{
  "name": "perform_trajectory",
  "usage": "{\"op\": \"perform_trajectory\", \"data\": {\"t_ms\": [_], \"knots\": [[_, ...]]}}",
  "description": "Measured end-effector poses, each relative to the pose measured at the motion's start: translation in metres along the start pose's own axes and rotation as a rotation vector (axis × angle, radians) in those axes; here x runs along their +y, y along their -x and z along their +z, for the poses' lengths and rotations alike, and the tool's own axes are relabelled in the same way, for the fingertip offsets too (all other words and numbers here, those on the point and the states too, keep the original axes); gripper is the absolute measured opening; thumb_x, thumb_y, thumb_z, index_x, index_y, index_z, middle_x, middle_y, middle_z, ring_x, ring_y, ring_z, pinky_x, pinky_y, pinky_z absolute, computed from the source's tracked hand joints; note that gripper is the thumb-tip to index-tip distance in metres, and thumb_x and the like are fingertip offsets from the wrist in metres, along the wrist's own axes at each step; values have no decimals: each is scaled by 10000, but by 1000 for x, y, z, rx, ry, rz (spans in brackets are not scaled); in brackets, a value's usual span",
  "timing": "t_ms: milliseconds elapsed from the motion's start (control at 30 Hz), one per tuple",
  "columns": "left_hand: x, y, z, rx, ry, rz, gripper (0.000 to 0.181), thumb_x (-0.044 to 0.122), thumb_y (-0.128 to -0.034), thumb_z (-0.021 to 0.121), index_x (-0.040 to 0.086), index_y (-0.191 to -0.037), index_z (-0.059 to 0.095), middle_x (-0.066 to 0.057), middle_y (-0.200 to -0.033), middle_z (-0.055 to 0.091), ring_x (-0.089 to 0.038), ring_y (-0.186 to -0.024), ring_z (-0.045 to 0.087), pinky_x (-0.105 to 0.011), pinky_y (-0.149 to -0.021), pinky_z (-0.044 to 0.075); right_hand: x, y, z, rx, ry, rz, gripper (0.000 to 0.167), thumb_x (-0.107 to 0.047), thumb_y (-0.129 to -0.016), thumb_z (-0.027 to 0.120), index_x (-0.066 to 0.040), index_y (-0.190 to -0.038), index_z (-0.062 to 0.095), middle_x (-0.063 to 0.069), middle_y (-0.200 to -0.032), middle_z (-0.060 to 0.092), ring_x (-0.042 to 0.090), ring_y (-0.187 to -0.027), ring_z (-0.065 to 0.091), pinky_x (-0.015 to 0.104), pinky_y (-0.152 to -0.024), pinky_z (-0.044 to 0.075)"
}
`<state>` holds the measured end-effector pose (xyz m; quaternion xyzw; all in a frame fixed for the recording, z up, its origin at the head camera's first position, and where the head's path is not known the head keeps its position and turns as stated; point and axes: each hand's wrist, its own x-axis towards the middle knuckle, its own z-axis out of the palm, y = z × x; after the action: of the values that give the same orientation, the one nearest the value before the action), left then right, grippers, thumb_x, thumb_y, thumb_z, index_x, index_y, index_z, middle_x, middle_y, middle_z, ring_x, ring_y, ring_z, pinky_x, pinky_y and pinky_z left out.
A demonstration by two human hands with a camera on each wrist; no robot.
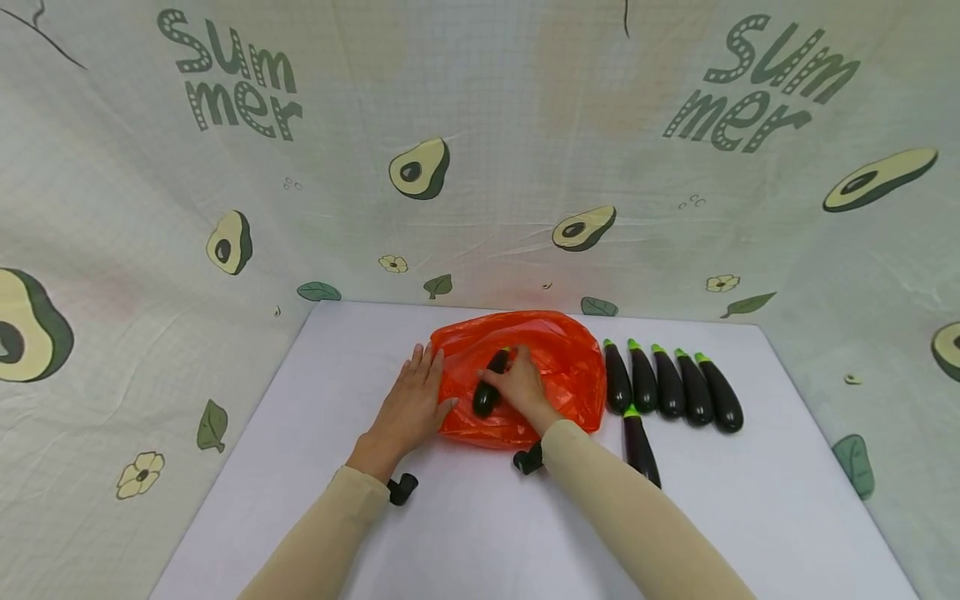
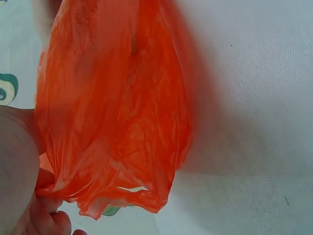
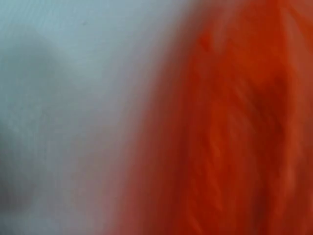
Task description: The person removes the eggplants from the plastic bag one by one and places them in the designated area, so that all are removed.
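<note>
A red plastic bag point(image 1: 562, 367) lies on the table with its mouth spread wide. My right hand point(image 1: 525, 385) reaches into it and grips a dark eggplant point(image 1: 486, 400) with a green top between thumb and fingers. My left hand point(image 1: 411, 400) is at the bag's left edge, the thumb toward the mouth and the fingers along the outside. In the left wrist view, curled fingers point(image 2: 49, 215) hold the crumpled rim of the bag point(image 2: 122, 122). The right wrist view is blurred and shows only the bag's side point(image 3: 234, 147); the right hand is not visible there.
Right of the bag stands a row of several eggplants point(image 1: 670, 387), tops pointing to the back. One more eggplant point(image 1: 639, 450) lies in front of the row, partly behind my right sleeve point(image 1: 622, 517). The white table point(image 1: 360, 350) meets a printed cloth point(image 1: 495, 267) at the back.
</note>
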<state>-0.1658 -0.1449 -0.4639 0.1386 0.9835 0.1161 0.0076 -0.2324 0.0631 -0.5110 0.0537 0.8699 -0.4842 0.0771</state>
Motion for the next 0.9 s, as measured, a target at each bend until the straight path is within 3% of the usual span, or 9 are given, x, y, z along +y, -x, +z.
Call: {"op": "perform_trajectory", "data": {"t_ms": [333, 467, 633, 900], "knots": [[2, 1, 0, 0, 13, -3, 895, 397, -1023, 689, 15, -1675, 208, -212, -1753, 162, -373, -1648, 47, -536, -1319, 167, 2, -4, -11, -127, -261, 86, 791, -117, -933, 776, -90, -1573, 312, 270, -1457, 586, 425, -1308, 606, 587, -1146, 476], [1, 1, -1, -7, 12, -13, 898, 409, -1028, 678, 18, -1678, 197, -209, -1755, 151, -366, -1649, 37, -523, -1319, 147, 3, -3, -16, -154, -337, 108, 756, -80, -941, 745, -99, -1568, 323, 258, -1473, 560, 426, -1318, 582, 611, -1149, 460], [1, 2, -1, -18, 14, -32, 912, 417, -1024, 681, 32, -1683, 182, -196, -1761, 140, -361, -1651, 29, -519, -1314, 147, 2, -1, -22, -162, -367, 77, 737, -109, -961, 746, -144, -1573, 337, 229, -1499, 541, 437, -1330, 576, 623, -1136, 465], [-1, 2, -1, -26, 12, -40, 911, 415, -1032, 670, 30, -1685, 166, -199, -1761, 128, -365, -1650, 19, -521, -1314, 146, 4, 2, -36, -141, -296, 13, 749, -167, -942, 806, -224, -1566, 396, 163, -1528, 538, 417, -1369, 563, 602, -1089, 516]]}}
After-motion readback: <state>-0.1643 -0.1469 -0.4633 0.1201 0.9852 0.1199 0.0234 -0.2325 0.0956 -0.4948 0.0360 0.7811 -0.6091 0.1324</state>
